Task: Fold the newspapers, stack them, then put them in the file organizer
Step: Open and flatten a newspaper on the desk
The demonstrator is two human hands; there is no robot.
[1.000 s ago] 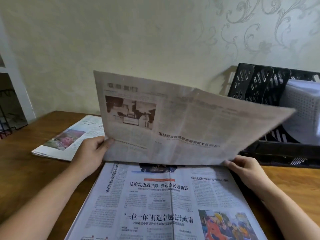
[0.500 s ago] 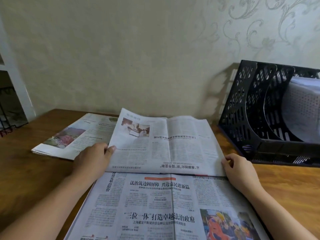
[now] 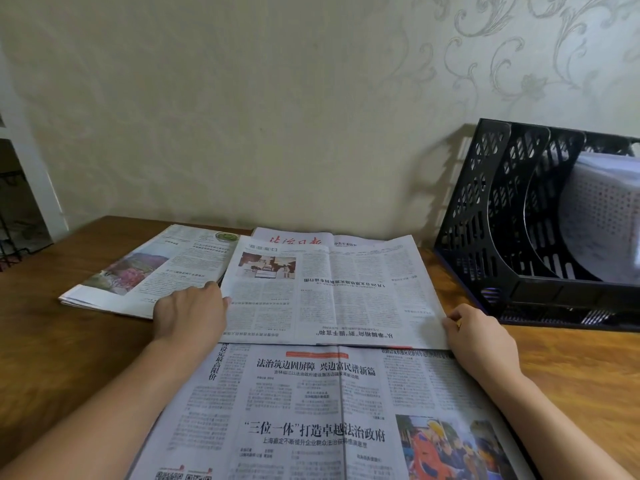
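Both forearms are extended from the bottom corners toward mid-frame. The left hand [image 3: 189, 315] is laid knuckles-up at centre-left, fingers curled; the right hand [image 3: 479, 336] is curled at centre-right.

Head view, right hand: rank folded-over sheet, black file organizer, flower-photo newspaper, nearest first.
From the right hand:
1. Folded-over sheet: touching, its near right corner under the fingers.
2. Black file organizer: just beyond, to the right.
3. Flower-photo newspaper: far left, past the left hand.

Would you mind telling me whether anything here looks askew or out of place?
Slightly: the folded-over sheet stops short of the far edge, leaving the red masthead exposed. The second newspaper lies angled beside it, not stacked.
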